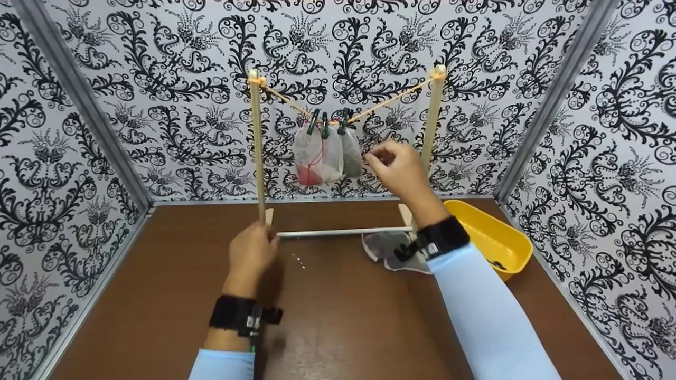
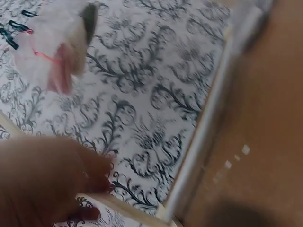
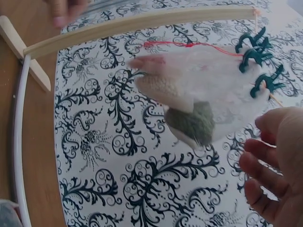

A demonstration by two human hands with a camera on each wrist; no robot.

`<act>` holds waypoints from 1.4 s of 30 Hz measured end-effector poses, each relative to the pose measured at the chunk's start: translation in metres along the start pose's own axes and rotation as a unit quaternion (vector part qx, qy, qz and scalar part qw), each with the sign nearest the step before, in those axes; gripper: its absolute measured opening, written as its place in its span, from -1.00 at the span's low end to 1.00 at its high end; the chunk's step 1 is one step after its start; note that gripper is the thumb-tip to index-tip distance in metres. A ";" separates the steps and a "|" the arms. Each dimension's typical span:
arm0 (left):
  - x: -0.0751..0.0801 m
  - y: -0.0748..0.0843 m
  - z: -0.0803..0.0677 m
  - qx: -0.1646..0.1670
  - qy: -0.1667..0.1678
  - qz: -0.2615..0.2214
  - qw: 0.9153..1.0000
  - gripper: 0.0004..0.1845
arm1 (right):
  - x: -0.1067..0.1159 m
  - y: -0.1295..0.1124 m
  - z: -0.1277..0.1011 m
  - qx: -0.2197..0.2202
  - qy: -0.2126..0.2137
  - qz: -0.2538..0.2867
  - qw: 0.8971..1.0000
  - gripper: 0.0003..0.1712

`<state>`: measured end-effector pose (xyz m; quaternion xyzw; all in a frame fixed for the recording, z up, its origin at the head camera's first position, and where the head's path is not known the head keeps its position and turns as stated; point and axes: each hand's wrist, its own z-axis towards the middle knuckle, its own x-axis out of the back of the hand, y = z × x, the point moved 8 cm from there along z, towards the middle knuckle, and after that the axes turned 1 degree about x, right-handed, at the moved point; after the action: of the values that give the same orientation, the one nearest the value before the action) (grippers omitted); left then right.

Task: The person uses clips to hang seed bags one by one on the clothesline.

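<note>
Down at the bottom of the left post [image 1: 257,158], the left hand [image 1: 252,252] has its fingers curled round the wood — likely so the little drying rack does not tip or slide on the brown table [image 1: 158,295]. The rack has 2 posts, a metal bar [image 1: 343,231] across the bottom and a string [image 1: 391,97] sagging between the tops.

Up higher, the right hand [image 1: 397,168] is raised just beside the hanging bags, near the right post [image 1: 433,121]. In the head view its fingertips seem pinched together, but I cannot tell if anything is between them; the right wrist view shows the fingers [image 3: 265,165] bent loosely and holding nothing.

About 3 thin see-through bags [image 1: 322,153] hang in the middle of the string, held by green pegs [image 1: 325,122] — bunched where the string dips lowest. One bag has something red inside, another something grey.

Behind the right arm, more bags [image 1: 383,248] lie flat on the table, touching the rack's foot. A yellow tub [image 1: 496,237] sits just to the right of them. The right post stands between the raised hand and the tub.
</note>
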<state>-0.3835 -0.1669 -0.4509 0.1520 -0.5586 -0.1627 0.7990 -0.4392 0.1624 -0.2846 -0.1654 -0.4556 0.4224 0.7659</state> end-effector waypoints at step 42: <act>-0.042 -0.044 -0.026 0.077 -0.091 0.059 0.991 -0.90 | 0.106 0.256 -0.160 -0.247 -0.358 -0.318 0.842 -0.88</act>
<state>-0.3763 -0.1870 -0.5135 0.1648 -0.6479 -0.0851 0.7388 -0.4082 0.4181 -0.4737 -0.0324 -0.8151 0.0591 0.5754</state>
